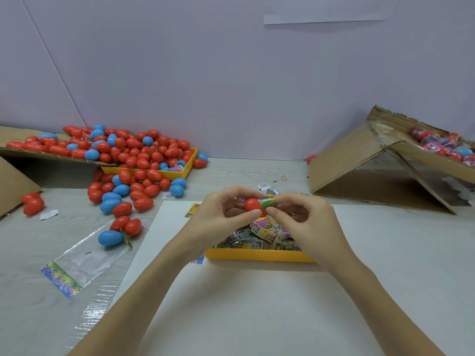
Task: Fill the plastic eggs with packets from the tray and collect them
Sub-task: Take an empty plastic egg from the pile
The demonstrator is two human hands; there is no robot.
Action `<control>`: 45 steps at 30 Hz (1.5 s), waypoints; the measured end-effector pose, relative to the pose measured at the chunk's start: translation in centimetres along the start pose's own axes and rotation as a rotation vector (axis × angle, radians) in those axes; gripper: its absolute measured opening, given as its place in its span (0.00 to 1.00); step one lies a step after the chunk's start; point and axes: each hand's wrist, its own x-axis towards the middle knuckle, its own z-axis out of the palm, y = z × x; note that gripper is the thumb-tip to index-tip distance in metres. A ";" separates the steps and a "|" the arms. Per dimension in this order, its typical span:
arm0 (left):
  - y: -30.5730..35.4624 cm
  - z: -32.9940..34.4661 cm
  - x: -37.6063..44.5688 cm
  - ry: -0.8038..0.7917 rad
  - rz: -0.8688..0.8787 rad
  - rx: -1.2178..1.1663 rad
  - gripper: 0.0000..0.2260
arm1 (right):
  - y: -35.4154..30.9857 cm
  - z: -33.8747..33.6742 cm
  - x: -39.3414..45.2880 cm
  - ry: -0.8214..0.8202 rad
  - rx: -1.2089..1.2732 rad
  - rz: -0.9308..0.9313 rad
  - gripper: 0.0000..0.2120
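Both hands meet above the yellow tray (257, 255) of small printed packets (262, 233). My left hand (221, 214) pinches a red egg half (252, 204) between thumb and fingers. My right hand (303, 217) pinches a green packet (267, 202) that sticks out of the red half. The far side of the tray is hidden behind my hands. Three eggs, two red and one blue (111, 237), lie on a clear bag (84, 258) at the left.
A large heap of red and blue eggs (138, 155) spills from a second yellow tray (180, 173) and a flattened carton (30, 150) at back left. A tilted cardboard box (365, 160) with bagged eggs (447, 147) stands at right. White paper (257, 304) covers the table.
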 end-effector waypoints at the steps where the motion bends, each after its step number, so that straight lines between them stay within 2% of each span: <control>1: 0.0 0.0 0.0 0.000 0.012 0.008 0.13 | 0.0 0.0 0.0 -0.008 0.032 0.024 0.03; 7: -0.1 0.1 0.1 0.003 0.083 0.045 0.13 | -0.2 -0.3 0.0 -0.039 0.242 0.184 0.03; 10: -0.3 0.1 0.1 -0.009 0.130 0.070 0.13 | -0.6 -0.1 0.0 -0.037 0.346 0.244 0.08; 12: -0.4 0.2 0.2 -0.004 0.160 0.091 0.13 | -0.7 -0.1 0.0 -0.037 0.353 0.259 0.09; 15: -0.6 0.2 0.2 -0.003 0.190 0.110 0.13 | -0.9 -0.1 -0.1 -0.061 0.299 0.239 0.07; 18: -0.6 0.3 0.2 0.017 0.224 0.096 0.15 | -1.1 -0.2 -0.2 -0.064 0.301 0.254 0.11; 22: -0.7 0.6 0.2 0.093 0.302 0.069 0.16 | -1.7 -0.4 -0.3 -0.088 0.444 0.305 0.10; 24: -0.7 0.9 0.1 0.107 0.337 0.089 0.20 | -1.8 -0.4 -0.3 -0.104 0.548 0.359 0.13; 27: -0.8 1.1 0.0 0.150 0.391 0.171 0.22 | -2.0 -0.6 -0.3 -0.149 0.649 0.437 0.15; 30: -0.9 1.0 0.1 0.189 0.451 0.283 0.21 | -2.0 -0.7 -0.4 -0.216 0.730 0.514 0.14; 35: -0.9 0.8 0.2 0.193 0.550 0.468 0.21 | -2.1 -0.7 -0.1 -0.304 0.905 0.670 0.15; 39: -1.2 0.7 0.4 0.198 0.615 0.583 0.20 | -2.3 -0.6 0.0 -0.323 1.073 0.834 0.11; 45: -1.4 0.6 0.5 0.177 0.702 0.655 0.17 | -2.2 -0.6 -0.1 -0.337 1.002 0.839 0.15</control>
